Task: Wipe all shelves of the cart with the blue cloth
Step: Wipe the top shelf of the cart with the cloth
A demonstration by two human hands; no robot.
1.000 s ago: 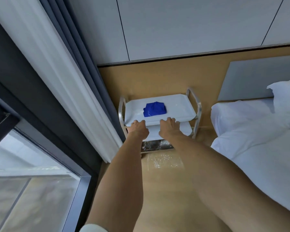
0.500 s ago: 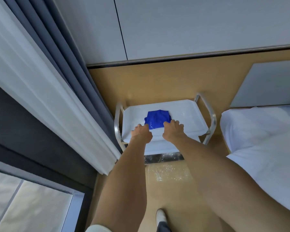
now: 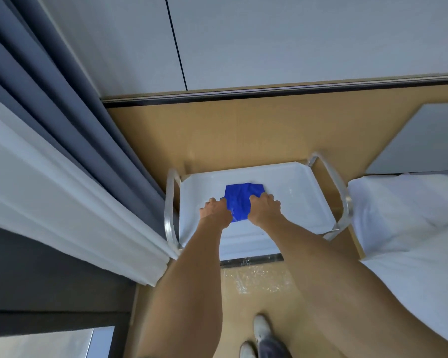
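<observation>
A white cart with a chrome frame stands against the wall; its top shelf [image 3: 298,200] is a shallow white tray. The crumpled blue cloth [image 3: 239,201] lies near the middle of that shelf. My left hand [image 3: 216,213] has its fingers curled on the cloth's left edge. My right hand [image 3: 263,209] curls over the cloth's right edge. Both hands hold the cloth down on the tray. Below the front rim a strip of the lower shelf [image 3: 246,245] shows; the rest of the cart is hidden under the top tray.
A bed with white bedding [image 3: 411,241] lies close on the right of the cart. White and grey curtains [image 3: 62,177] hang on the left, almost touching the cart frame. My shoes [image 3: 260,332] stand on the wooden floor in front.
I have stepped closer, so the cart now sits lower and larger in view. Both hands moved from the shelf's front rim forward onto the two sides of the blue cloth.
</observation>
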